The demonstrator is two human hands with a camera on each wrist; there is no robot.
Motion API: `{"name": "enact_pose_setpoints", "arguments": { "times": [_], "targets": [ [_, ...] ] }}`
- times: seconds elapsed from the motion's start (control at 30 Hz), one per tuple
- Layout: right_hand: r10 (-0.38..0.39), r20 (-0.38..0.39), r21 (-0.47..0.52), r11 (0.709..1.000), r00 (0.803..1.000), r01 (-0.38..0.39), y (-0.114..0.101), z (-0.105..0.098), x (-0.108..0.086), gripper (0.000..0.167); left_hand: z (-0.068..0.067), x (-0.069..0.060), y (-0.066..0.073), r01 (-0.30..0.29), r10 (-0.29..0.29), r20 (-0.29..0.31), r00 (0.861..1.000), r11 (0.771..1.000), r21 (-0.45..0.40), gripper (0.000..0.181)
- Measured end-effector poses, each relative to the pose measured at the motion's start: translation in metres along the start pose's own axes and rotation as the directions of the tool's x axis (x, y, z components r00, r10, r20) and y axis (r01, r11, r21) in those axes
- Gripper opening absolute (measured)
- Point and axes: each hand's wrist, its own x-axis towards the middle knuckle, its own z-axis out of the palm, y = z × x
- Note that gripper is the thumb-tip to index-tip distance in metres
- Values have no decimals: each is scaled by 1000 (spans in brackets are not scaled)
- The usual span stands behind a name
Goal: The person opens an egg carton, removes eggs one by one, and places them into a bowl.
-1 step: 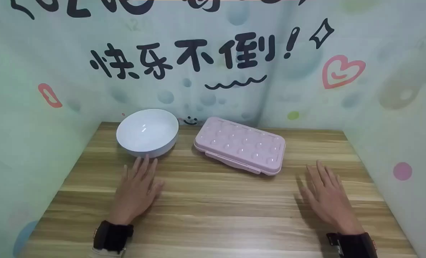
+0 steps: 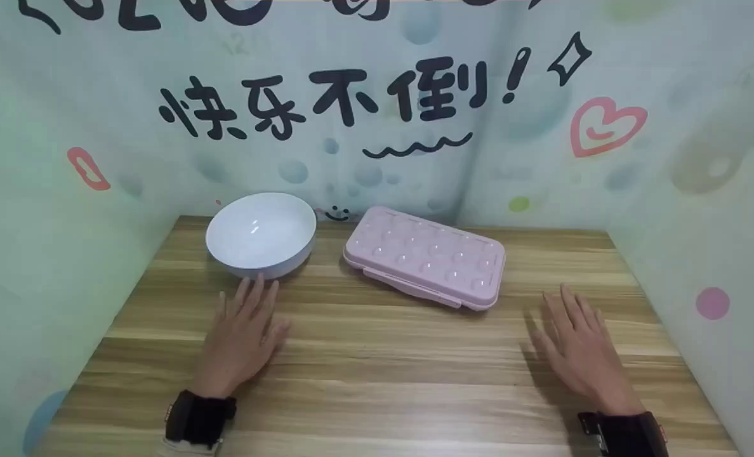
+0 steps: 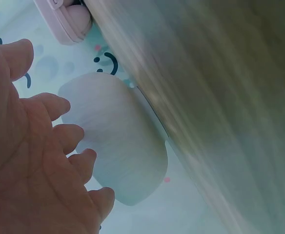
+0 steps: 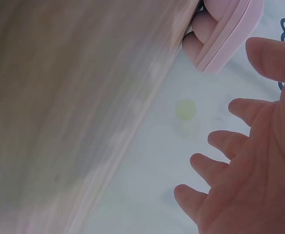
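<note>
A white bowl (image 2: pixel 261 231) stands at the back left of the wooden table, its inside bare. My left hand (image 2: pixel 237 346) is just in front of it, palm down with spread fingers. Its fingertips overlap the bowl's near side in the head view; whether they touch, I cannot tell. In the left wrist view the bowl (image 3: pixel 115 136) appears beyond the fingers. To the bowl's right lies a pink egg box (image 2: pixel 424 257), lid down, with rows of round bumps and a front clasp. My right hand (image 2: pixel 583 349) is right of the box and apart from it, fingers extended, holding nothing.
The wooden table (image 2: pixel 377 387) reaches back to a printed cloth backdrop (image 2: pixel 326 171) with dark lettering. Cloth also hangs along the left and right sides. Each wrist wears a black band, such as the left wristband (image 2: pixel 199 419).
</note>
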Motion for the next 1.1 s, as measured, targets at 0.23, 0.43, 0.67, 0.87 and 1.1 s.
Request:
{"name": "enact_pose_setpoints", "arguments": {
  "times": [0.23,0.43,0.67,0.87,1.1],
  "targets": [
    [4,-12,11,1000,1000,-4,1,1,-5,71,2,-2,-1,-7,7,2,1000,1000,7,69],
    [0,-25,33,999,1000,1,0,-2,-3,73,-2,1,3,-31,31,-21,999,999,-10,70],
    [83,-20,282,956,996,-74,-9,-4,8,73,-5,14,17,-79,72,-43,996,977,-200,70],
    [102,23,495,863,995,-100,-14,-14,32,71,-5,47,29,-69,67,-19,998,929,-364,62],
    [158,194,617,748,968,-246,-17,-17,70,83,3,98,48,58,0,112,994,853,-518,65]
  ]
}}
